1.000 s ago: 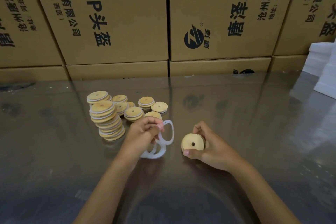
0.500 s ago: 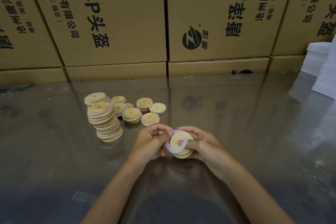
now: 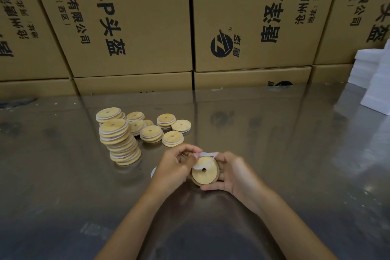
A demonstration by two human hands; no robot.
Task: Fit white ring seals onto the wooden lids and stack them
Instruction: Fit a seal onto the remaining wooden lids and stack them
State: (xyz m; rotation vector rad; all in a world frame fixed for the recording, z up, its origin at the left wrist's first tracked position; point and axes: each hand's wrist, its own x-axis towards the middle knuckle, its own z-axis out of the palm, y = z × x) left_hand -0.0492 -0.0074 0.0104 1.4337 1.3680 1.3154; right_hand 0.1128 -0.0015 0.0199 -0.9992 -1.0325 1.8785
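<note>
While the right hand (image 3: 234, 172) cradled the wooden lid (image 3: 205, 173) at frame centre to steady it, the left hand (image 3: 175, 164) pinched the white ring seal (image 3: 205, 155), stretching it over the rim.

The left hand (image 3: 176, 167) hides most of a loose white ring (image 3: 153, 172) lying on the table. White foam blocks (image 3: 374, 82) run off the right edge. Cardboard cartons (image 3: 135, 19) are cropped above.

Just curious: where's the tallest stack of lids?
The tallest stack of lids leans on the shiny table, left of both hands, nearest of the piles.
</note>
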